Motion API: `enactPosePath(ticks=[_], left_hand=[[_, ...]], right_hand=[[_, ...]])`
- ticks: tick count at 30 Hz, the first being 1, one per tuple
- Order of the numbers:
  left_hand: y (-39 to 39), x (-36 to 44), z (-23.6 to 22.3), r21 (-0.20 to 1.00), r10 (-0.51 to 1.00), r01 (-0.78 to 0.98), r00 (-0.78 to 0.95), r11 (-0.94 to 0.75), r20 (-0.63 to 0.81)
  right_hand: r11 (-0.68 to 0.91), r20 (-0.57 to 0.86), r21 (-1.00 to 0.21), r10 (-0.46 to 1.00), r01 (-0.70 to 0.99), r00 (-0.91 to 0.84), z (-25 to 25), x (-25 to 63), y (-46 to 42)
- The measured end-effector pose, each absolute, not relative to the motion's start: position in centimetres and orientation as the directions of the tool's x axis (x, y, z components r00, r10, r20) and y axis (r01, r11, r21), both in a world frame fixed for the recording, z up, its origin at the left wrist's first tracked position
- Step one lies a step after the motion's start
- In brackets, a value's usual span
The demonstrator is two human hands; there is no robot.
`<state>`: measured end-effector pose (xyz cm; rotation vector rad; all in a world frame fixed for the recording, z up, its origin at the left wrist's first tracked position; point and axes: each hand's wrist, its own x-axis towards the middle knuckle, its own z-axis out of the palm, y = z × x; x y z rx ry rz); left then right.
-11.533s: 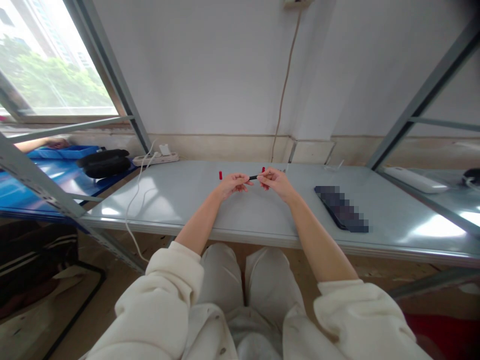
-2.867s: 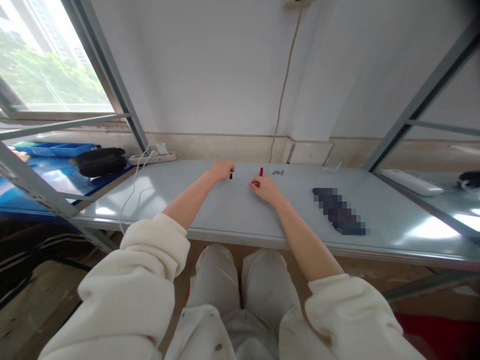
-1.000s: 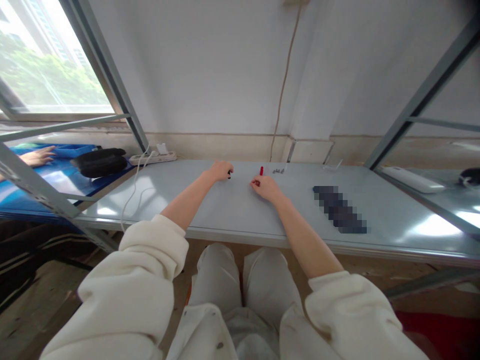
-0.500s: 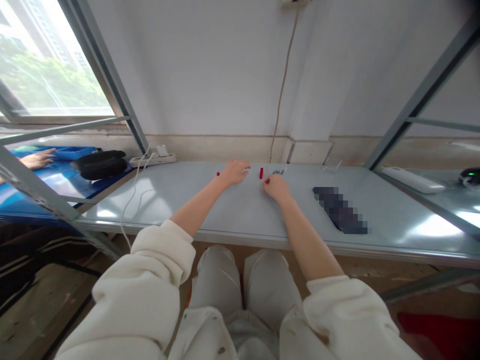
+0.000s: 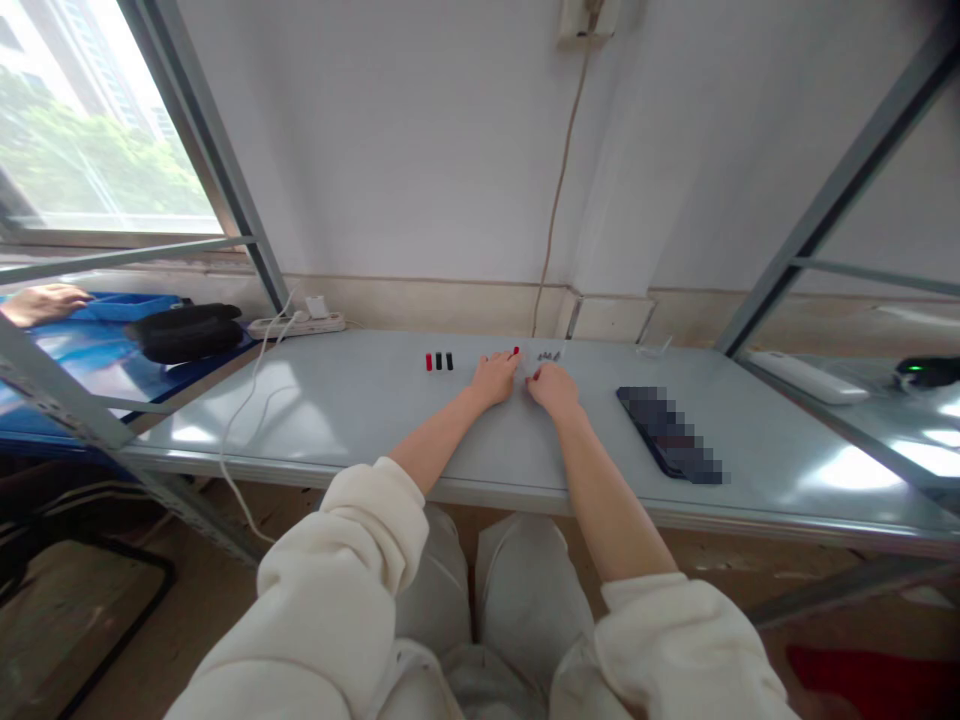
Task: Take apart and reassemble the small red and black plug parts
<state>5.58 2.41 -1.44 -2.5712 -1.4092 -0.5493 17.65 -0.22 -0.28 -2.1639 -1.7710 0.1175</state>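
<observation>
My left hand reaches to a small red cylinder, its fingers closed around it so that only the top shows. Close by on the right, my right hand is closed in a pinch low over the table; what sits between those fingertips is too small and hidden to name. Left of my hands a red cylinder and two black cylinders, a middle one and a right one, stand in a row. Several small grey metal-looking parts lie just behind my right hand.
A dark phone-like slab, partly pixelated, lies right on the grey table. A power strip with a white cable is at the back left. A clear plastic piece lies back right. Another person's hand is at a blue tray.
The black piece has left my left hand and stands in the row. My left hand has moved right to the red cylinder. My right hand has shifted right, still pinched.
</observation>
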Motion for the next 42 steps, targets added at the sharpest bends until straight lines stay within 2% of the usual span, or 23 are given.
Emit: enactPosePath(ticks=[4, 8, 13, 16, 21, 24, 26, 32, 38, 42], left_hand=[[2.7, 5.9, -1.2, 0.043, 0.775, 0.859, 0.437, -0.509, 0.457], [3.1, 6.3, -1.0, 0.084, 0.801, 0.881, 0.379, -0.466, 0.462], [3.2, 5.8, -0.9, 0.169, 0.801, 0.861, 0.352, -0.48, 0.484], [2.9, 4.7, -0.8, 0.281, 0.805, 0.819, 0.319, -0.499, 0.501], [2.0, 3.1, -1.0, 0.549, 0.833, 0.669, 0.199, -0.501, 0.517], [1.4, 2.5, -1.6, 0.631, 0.841, 0.604, 0.127, -0.486, 0.526], [1.2, 2.2, -2.0, 0.634, 0.839, 0.603, 0.115, -0.484, 0.531], [1.2, 1.8, -2.9, 0.518, 0.789, 0.644, 0.233, -0.564, 0.569], [0.9, 1.9, -2.8, 0.513, 0.761, 0.613, 0.243, -0.601, 0.601], [0.7, 1.9, -2.3, 0.524, 0.744, 0.598, 0.193, -0.606, 0.64]], right_hand=[[-0.175, 0.156, -0.285, 0.962, 0.942, 0.226, -0.5, 17.2, -0.2], [-0.162, 0.232, -0.263, 0.946, 0.951, 0.225, -1.0, 16.8, -0.1], [-0.171, 0.279, -0.296, 0.925, 0.94, 0.256, -1.6, 16.6, 0.4], [-0.182, 0.275, -0.349, 0.918, 0.919, 0.286, -2.0, 16.6, 1.1], [-0.182, 0.275, -0.42, 0.908, 0.889, 0.316, -2.6, 16.6, 2.0], [-0.174, 0.289, -0.436, 0.902, 0.883, 0.32, -2.8, 16.7, 2.3], [-0.169, 0.292, -0.44, 0.902, 0.882, 0.319, -2.9, 16.8, 2.5], [-0.181, 0.27, -0.456, 0.905, 0.871, 0.33, -3.0, 17.1, 3.0], [-0.183, 0.257, -0.476, 0.906, 0.86, 0.335, -2.9, 17.4, 3.3], [-0.136, 0.274, -0.429, 0.922, 0.893, 0.272, -2.5, 17.3, 2.8]])
